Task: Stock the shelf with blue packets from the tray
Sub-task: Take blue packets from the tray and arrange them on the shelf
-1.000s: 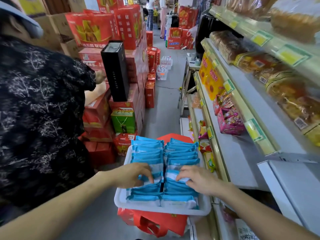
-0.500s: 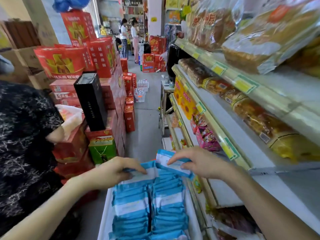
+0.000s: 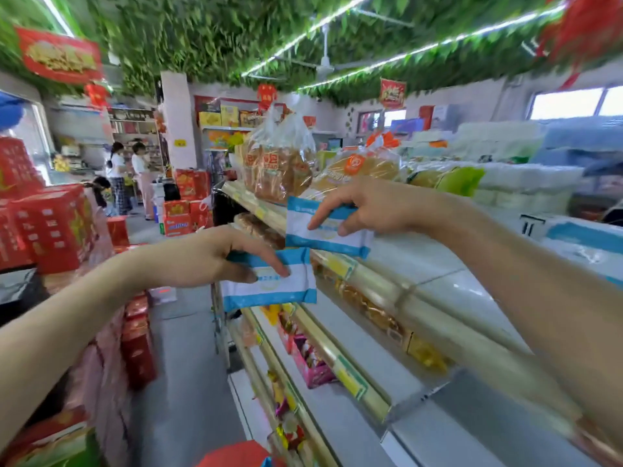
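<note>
1. At the bottom corners of the view, two bare forearms reach forward over the aisle: the left forearm [image 3: 67, 332] from the lower left and the right forearm [image 3: 539, 298] from the lower right.
2. Ahead of them, the left hand [image 3: 202, 257] pinches the lower blue packet [image 3: 276, 288] by its upper left part. Its fingers are stretched close together over the packet's white band, and the thumb lies beneath them.
3. This packet hangs in the air in front of the rack's near end, below the top board and touching no shelf.
4. Slightly further on and higher up, the right hand [image 3: 367, 207] pinches the upper blue packet [image 3: 323, 234] along its top edge. The forefinger and thumb are pressed onto the white face, and the other fingers are curled behind.
5. That packet is held flat-on before the front edge of the top shelf [image 3: 438, 274], just under the bread. Its lower left corner overlaps the other packet's top corner in the view, and I cannot tell whether they touch.
6. Below the top board, the lower shelves carry a pink carton [image 3: 313, 365] of sweets and yellow-wrapped goods, with price labels [image 3: 340, 266] along the rails.
7. Beyond the hands, bagged bread loaves [image 3: 276, 163] stand on the top shelf, with white wrapped packs [image 3: 526, 183] to their right.
8. Across the aisle, stacked red boxes [image 3: 50, 227] line the left side.
9. Far down the aisle, two people [image 3: 129, 176] stand close together by the shelving.
10. Overhead, green foliage [image 3: 219, 35] covers the ceiling, crossed by light strips [image 3: 421, 48]; the picture is blurred throughout.
</note>
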`<control>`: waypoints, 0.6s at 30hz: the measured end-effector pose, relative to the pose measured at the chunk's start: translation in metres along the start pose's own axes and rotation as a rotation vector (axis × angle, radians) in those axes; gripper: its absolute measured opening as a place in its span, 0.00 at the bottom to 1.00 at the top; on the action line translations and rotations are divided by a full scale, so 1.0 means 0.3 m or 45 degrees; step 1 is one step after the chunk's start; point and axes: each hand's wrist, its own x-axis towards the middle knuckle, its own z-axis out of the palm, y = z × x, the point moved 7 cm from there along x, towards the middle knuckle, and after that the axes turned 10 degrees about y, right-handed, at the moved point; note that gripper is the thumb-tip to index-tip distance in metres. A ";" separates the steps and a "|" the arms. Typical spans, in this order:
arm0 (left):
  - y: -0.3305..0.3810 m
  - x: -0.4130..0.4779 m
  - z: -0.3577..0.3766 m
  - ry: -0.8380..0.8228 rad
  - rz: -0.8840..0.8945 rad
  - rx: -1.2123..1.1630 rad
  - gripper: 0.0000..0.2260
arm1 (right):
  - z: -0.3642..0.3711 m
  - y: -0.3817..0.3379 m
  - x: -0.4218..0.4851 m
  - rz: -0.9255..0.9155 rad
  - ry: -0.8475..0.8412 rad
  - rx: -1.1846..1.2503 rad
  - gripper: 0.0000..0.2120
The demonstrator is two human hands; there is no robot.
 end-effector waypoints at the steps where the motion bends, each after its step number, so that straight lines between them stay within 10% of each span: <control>1: 0.041 0.055 0.013 -0.012 0.051 -0.014 0.20 | -0.060 0.053 -0.029 0.046 0.026 -0.020 0.19; 18: 0.499 0.599 0.328 -0.214 0.431 -0.151 0.20 | -0.442 0.967 -0.852 0.804 0.181 -0.182 0.22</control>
